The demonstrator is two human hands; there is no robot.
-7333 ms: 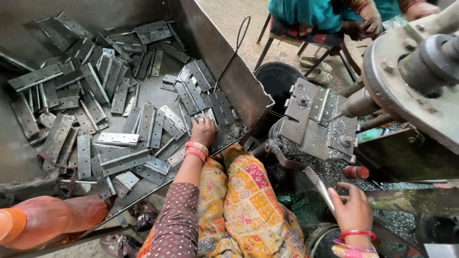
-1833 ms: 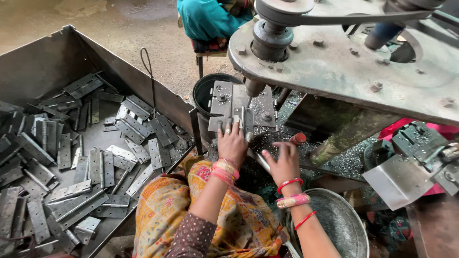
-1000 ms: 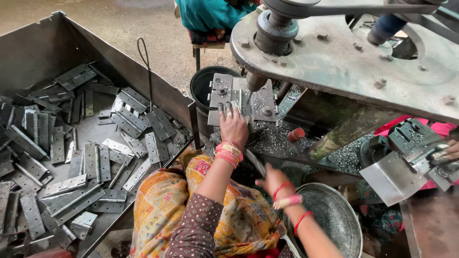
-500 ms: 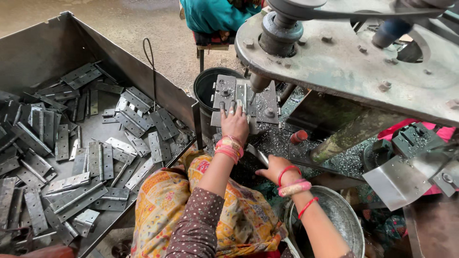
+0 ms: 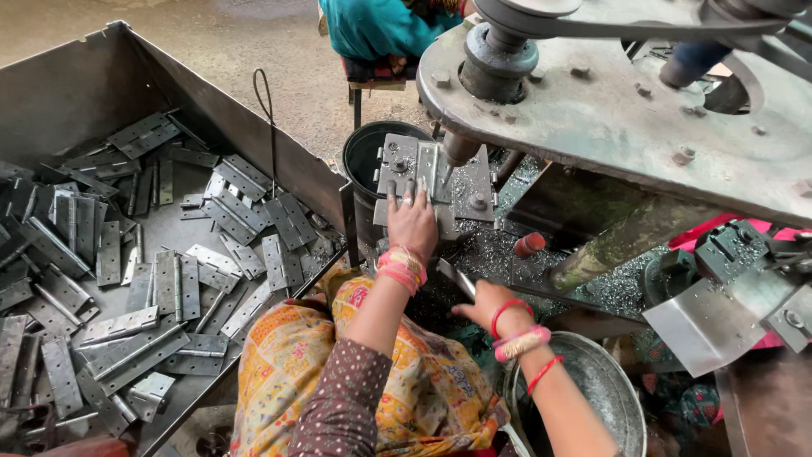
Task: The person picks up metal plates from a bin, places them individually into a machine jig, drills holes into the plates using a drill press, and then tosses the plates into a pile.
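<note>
Left hand: my left hand lies flat at centre frame, fingers spread and pressing down on a metal hinge that sits on the grey jig plate.
Left grip: spread open, palm down, pinching nothing; pink and gold bangles circle the wrist.
Hinge: upper centre of the frame, laid on the jig plate directly under the drill bit of the machine, touching my fingertips.
Right hand: my right hand hovers lower, just right of centre, above a dark heap of metal shavings.
Right grip: fingers curled loosely downward; I cannot tell whether they hold anything.
Machine: a heavy grey-green metal arm sweeps across the upper right, with a pulley and belt at the top edge.
Bin: a large sheet-metal bin fills the left half of the frame, heaped with loose grey hinges.
Buckets: a black bucket stands just behind the jig plate; a round steel pan sits at lower right beside my right forearm.
Lap: orange patterned cloth covers my knees at the bottom centre.
Background: another person in a teal garment sits on a stool at the top centre.
</note>
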